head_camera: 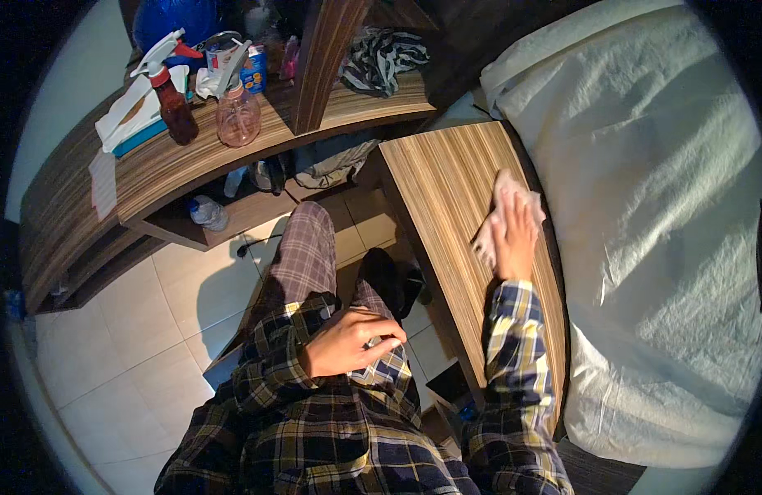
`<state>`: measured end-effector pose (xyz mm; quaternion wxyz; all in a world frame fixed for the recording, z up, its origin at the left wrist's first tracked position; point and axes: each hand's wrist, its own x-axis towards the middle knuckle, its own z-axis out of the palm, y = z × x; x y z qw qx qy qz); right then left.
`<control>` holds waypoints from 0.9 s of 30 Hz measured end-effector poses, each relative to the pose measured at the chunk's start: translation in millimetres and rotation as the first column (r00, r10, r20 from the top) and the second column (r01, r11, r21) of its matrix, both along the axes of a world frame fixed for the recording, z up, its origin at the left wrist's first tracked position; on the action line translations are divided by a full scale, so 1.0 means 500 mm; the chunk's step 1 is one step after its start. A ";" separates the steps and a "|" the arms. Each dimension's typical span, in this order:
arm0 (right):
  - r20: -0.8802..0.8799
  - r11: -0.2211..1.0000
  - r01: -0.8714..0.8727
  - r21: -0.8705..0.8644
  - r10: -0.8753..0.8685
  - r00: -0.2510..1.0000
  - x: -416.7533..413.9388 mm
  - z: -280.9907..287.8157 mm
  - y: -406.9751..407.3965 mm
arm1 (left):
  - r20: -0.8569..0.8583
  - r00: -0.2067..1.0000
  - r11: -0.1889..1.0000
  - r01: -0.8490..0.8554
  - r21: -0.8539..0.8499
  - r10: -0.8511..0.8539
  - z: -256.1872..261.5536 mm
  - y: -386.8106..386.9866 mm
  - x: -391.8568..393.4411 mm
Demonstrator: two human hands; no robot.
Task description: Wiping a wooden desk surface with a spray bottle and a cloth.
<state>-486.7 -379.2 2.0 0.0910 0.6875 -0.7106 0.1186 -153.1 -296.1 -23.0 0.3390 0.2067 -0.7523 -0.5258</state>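
My right hand (517, 238) lies with spread fingers on a pale, crumpled cloth or wipe (503, 185), pressing it against a wood-grain tabletop (443, 179) near its right edge. My left hand (356, 340) is held in front of my body, fingers loosely curled, and nothing shows in it. At the upper left, a dark amber spray bottle (178, 114) and a clear pinkish spray bottle (238, 117) stand on a wood-grain shelf. Beside them lies an open white and teal pack (133, 120).
A bed or mattress with a pale cover (641, 185) borders the tabletop on the right. Black-and-white striped fabric (384, 59) lies on the shelf behind. Below the shelf, a plastic bottle (209, 213) stands in a lower compartment. A cable with a plug (242, 250) rests on the tiled floor.
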 end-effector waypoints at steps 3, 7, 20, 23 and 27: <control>0.082 0.998 0.062 0.021 -0.064 0.995 -0.042 0.018 -0.121 | -0.004 0.997 0.997 -0.081 -0.008 0.081 -0.017 -0.028 0.022; 0.318 0.994 -0.101 0.031 0.086 0.944 -0.079 0.042 -0.279 | -0.060 0.976 0.976 -0.212 -0.053 0.209 -0.012 -0.057 0.045; -0.017 0.993 0.114 -0.009 -0.114 0.993 0.107 0.026 -0.468 | 0.106 0.928 0.933 -0.352 -0.073 0.358 0.013 -0.048 0.102; -0.030 0.998 0.019 0.067 -0.017 0.999 0.198 0.039 -0.424 | 0.128 0.925 0.932 -0.345 -0.112 0.358 0.000 -0.028 0.097; -0.002 0.966 -0.152 0.209 0.156 0.988 0.366 0.051 -0.304 | 0.195 0.899 0.918 -0.371 -0.142 0.393 -0.009 0.001 0.100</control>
